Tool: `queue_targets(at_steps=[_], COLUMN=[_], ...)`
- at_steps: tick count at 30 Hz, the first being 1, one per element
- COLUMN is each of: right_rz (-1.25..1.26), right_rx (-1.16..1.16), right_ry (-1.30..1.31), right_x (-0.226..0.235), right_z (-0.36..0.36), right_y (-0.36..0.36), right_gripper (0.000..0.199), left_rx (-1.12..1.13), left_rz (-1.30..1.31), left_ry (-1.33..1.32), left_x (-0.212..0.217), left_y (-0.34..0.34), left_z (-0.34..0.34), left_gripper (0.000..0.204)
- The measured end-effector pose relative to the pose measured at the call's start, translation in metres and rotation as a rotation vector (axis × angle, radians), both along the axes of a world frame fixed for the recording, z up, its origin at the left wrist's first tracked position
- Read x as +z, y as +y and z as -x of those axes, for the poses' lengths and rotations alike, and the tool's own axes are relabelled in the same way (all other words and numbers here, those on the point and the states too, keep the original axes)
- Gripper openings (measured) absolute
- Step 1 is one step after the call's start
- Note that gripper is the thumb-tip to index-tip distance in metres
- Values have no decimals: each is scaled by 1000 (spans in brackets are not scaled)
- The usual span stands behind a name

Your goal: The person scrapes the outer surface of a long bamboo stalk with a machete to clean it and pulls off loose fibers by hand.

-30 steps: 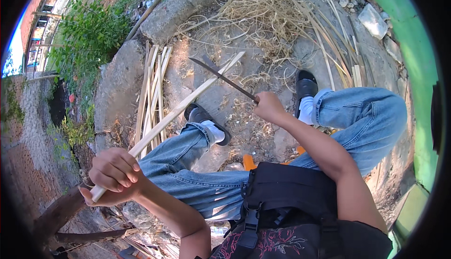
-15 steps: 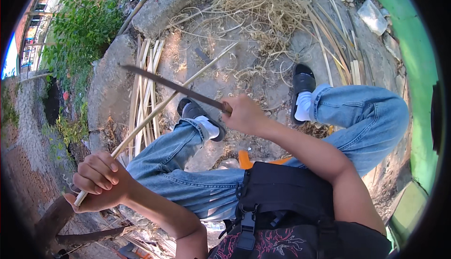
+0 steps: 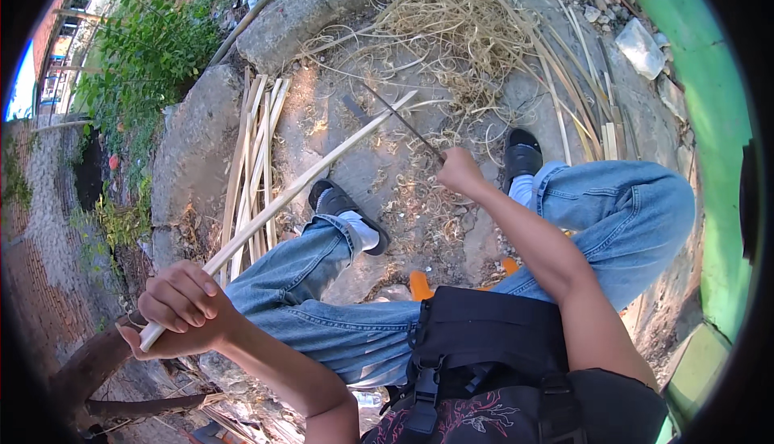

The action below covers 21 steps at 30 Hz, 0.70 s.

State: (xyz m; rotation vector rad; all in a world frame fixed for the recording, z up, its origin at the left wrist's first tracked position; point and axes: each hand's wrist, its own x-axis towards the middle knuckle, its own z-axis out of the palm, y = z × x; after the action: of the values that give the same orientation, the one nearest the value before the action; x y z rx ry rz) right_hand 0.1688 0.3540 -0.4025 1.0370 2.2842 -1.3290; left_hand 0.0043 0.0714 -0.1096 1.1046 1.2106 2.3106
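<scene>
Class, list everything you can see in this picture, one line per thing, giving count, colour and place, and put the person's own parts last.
Long split strip: one, pale, slanting from lower left to upper middle, its near end in the left hand.
Knife: one, dark thin blade, held by the right hand.
Bundle of strips: several, pale, lying on the ground at left.
Shavings: a heap, straw-coloured, top middle.
Wall: one, green, right edge.
Bushes: green, upper left.
Shoes: two, black, on the ground.
Jeans: blue, both legs.
Left hand: lower left.
Right hand: middle.
</scene>
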Motion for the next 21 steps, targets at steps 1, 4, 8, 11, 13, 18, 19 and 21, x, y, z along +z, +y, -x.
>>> queue_targets(at_steps=[1, 4, 8, 11, 13, 18, 19, 21], right_rz=[-79, -16, 28, -46, -90, -14, -53, -87], right_rx=[40, 121, -23, -100, -62, 75, -45, -148], right_ry=[-23, 388, 201, 31, 18, 385, 186, 2], right_x=[23, 80, 15, -24, 12, -1, -40, -58], right_z=[15, 34, 8, 5, 17, 11, -7, -7], right_y=[-7, -59, -36, -8, -15, -35, -15, -2], right_gripper=[14, 14, 16, 18, 17, 17, 17, 17], left_rx=[132, 293, 286, 68, 122, 87, 117, 157], left_rz=[8, -19, -53, 27, 5, -39, -39, -27], left_ry=[-40, -51, -66, 53, 6, -48, -66, -49], left_x=[3, 11, 3, 2, 3, 4, 2, 3], left_y=[4, 2, -3, 0, 1, -6, -6, -2], left_z=[-6, -10, -1, 0, -2, 6, 7, 4], left_gripper=[49, 56, 55, 55, 52, 49, 49, 53])
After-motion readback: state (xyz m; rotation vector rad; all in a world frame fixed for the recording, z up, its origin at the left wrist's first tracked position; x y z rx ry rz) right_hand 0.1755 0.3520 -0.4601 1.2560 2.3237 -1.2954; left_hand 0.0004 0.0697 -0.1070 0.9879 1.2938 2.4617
